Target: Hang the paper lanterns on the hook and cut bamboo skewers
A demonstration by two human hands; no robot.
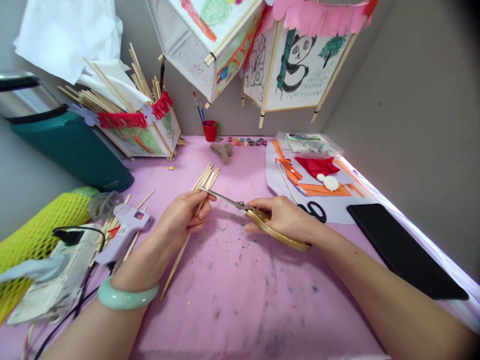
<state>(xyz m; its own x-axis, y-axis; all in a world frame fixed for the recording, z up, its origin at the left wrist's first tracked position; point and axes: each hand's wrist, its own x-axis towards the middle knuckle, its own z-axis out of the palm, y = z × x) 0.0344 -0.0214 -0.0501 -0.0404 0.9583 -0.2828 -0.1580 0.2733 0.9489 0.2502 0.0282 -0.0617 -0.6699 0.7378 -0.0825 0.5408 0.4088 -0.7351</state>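
My left hand (189, 212) is closed around a thin wooden stick (175, 265) that slants down toward the table's near side. In my right hand (279, 220) is a pair of scissors (264, 220) with gold handles. The scissor blades reach left, and their tips meet the fingertips of my left hand near the stick's upper end. Whether the blades touch the stick I cannot tell. Just beyond my left hand lie several more wooden sticks (210, 175), partly hidden by it.
On the left are a lilac glue gun (129, 225), a power strip (56, 280) and a teal bottle (67, 145). A lantern-like box (142, 135) holds sticks. Paper lanterns (300, 70) hang overhead. Black-handled scissors (318, 212) and a black tablet-like slab (405, 250) lie right.
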